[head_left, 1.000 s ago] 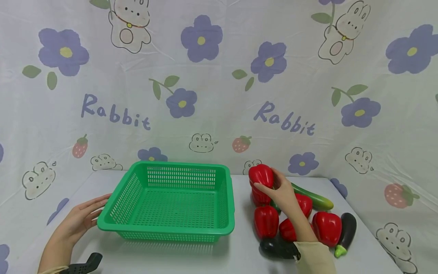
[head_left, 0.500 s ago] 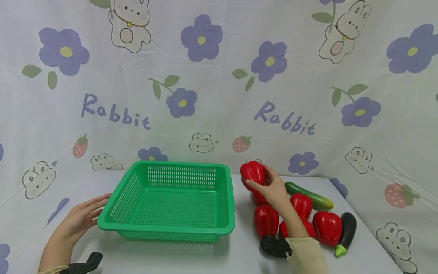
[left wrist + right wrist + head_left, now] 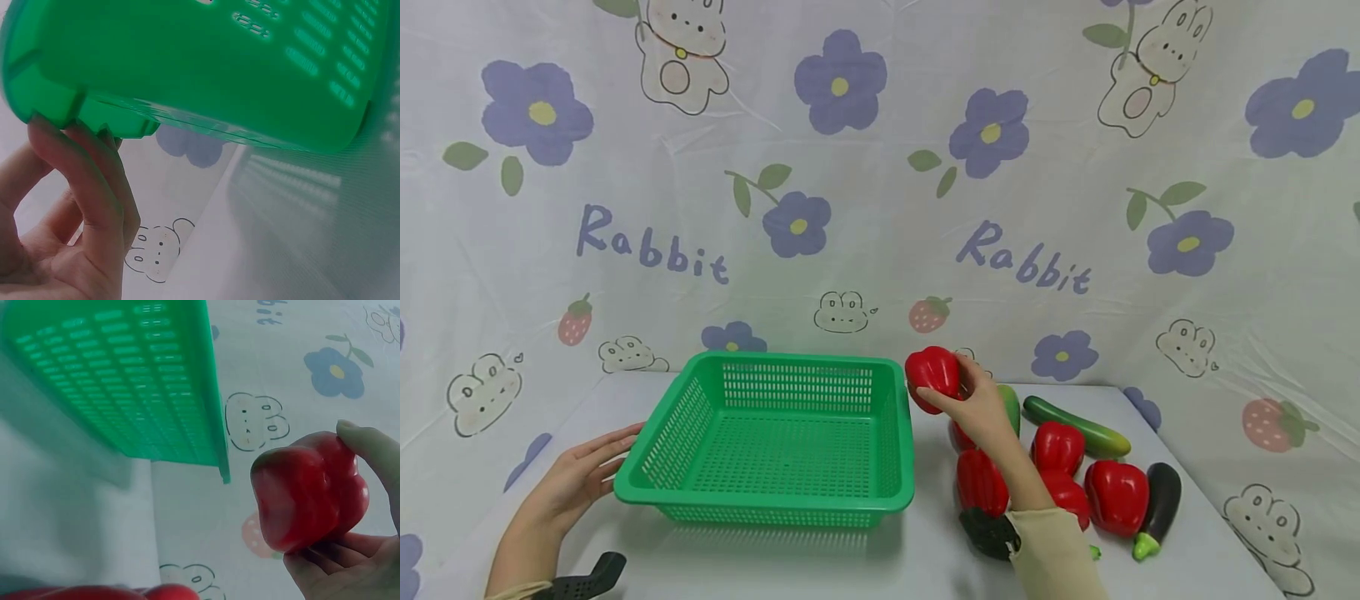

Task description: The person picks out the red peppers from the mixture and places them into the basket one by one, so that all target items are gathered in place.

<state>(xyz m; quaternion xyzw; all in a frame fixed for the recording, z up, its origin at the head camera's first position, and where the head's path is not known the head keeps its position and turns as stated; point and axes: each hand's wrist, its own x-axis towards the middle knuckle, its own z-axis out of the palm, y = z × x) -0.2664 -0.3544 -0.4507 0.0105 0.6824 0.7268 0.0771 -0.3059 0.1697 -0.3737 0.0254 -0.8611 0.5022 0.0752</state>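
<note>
A red bell pepper [image 3: 932, 377] is gripped between the thumb and fingers of my right hand [image 3: 981, 410], raised above the table just right of the basket. In the right wrist view the same bell pepper [image 3: 306, 494] shows between thumb and fingers, apart from the basket wall. The green plastic basket [image 3: 775, 505] has slotted walls and a bare floor. My left hand [image 3: 574, 479] is at its left rim; in the left wrist view the fingertips [image 3: 40, 125] touch the rim from outside, fingers slightly bent and not wrapped round it.
Right of the basket lie several red bell peppers [image 3: 1118, 497], a cucumber [image 3: 1078, 428], an eggplant [image 3: 1161, 504] and another dark eggplant [image 3: 988, 533] partly behind the right sleeve. A green vegetable [image 3: 1011, 407] shows behind the right hand. A patterned cloth [image 3: 880, 208] hangs behind the table.
My right hand has lifted the red bell pepper off the pile and carried it left toward the basket's right rim. The left hand and basket have stayed put.
</note>
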